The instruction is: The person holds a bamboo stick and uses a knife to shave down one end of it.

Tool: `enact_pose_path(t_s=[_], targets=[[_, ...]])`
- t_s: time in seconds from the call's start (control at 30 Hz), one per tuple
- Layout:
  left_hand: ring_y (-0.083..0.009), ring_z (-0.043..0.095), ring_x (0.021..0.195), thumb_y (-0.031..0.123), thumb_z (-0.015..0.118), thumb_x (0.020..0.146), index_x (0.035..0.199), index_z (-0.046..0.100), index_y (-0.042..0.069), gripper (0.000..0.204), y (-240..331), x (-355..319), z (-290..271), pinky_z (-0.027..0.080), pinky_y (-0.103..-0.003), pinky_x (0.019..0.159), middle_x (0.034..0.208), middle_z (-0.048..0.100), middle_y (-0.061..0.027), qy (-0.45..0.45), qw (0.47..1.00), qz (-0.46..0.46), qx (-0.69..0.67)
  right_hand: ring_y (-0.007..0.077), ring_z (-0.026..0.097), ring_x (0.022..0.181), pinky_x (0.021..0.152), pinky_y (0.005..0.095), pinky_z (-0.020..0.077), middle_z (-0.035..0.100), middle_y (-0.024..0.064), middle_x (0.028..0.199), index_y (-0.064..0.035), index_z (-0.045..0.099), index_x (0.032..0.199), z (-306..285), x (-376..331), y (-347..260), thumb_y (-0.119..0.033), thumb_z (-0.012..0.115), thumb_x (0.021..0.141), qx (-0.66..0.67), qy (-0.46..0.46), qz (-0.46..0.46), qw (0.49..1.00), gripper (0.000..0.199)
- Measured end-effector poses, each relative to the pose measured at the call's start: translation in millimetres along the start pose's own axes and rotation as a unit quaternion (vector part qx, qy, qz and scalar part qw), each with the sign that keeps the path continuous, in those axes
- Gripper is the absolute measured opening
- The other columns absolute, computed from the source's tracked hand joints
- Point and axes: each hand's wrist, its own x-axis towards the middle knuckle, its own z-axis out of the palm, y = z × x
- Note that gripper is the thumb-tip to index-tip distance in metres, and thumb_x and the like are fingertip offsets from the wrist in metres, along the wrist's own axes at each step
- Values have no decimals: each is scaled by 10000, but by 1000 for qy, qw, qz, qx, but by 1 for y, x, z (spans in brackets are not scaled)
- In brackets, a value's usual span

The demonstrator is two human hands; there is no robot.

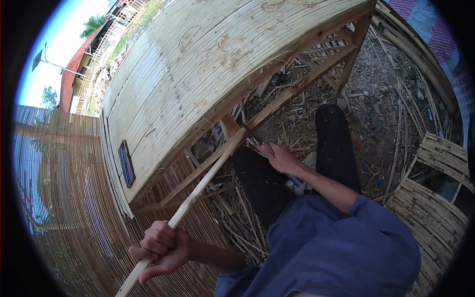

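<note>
A long pale strip of bamboo or wood (198, 190) slants up from the lower left toward the table's under-frame. My left hand (166, 247) is wrapped round its lower part. In my right hand (282, 157) is a knife, gripped by its handle, and its dark blade (253, 132) points up and left to the strip's far end. Whether the blade touches the strip is hard to tell. My two dark-clad legs are on either side of the right hand, below the edge of a slatted bamboo table (198, 64).
A dark phone-like slab (126, 164) lies near the tabletop's left edge, with curled shavings farther back. Wood scraps and split strips litter the ground (381, 114). A slatted bamboo panel (430, 213) is at the right, a bamboo screen (64, 188) at the left.
</note>
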Motion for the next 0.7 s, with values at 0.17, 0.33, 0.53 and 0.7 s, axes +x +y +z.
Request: enact_pose_path(t_s=[0.17, 0.33, 0.53, 0.7], targets=[[-18, 132, 332, 610, 355, 825, 628, 242, 153, 511, 1, 6, 5, 118, -180, 297, 401, 190, 60, 19, 1000, 7, 7, 426, 552, 733, 638, 464, 431, 568, 237, 699, 24, 512, 873, 7, -19, -15, -341, 436, 891, 66, -61, -61, 994, 373], [-22, 136, 341, 598, 331, 842, 631, 250, 149, 503, 2, 1, 5, 112, -187, 310, 411, 193, 55, 13, 1000, 14, 21, 419, 557, 695, 593, 443, 427, 560, 236, 671, 0, 492, 924, 13, -11, -15, -327, 436, 893, 43, -2, -71, 997, 333], [-54, 144, 418, 548, 327, 871, 613, 258, 154, 476, 7, 6, 1, 151, -232, 399, 487, 174, 54, 53, 998, -21, 35, 395, 558, 634, 537, 418, 420, 539, 200, 591, -2, 464, 922, 8, -28, -53, -302, 436, 898, 145, -42, -98, 984, 302], [-62, 146, 434, 511, 319, 891, 602, 237, 156, 465, 9, 8, -8, 169, -238, 409, 500, 169, 50, 69, 996, -27, 43, 377, 562, 605, 504, 403, 417, 527, 189, 567, 3, 459, 907, 7, -39, -71, -280, 445, 897, 132, -87, -110, 981, 284]])
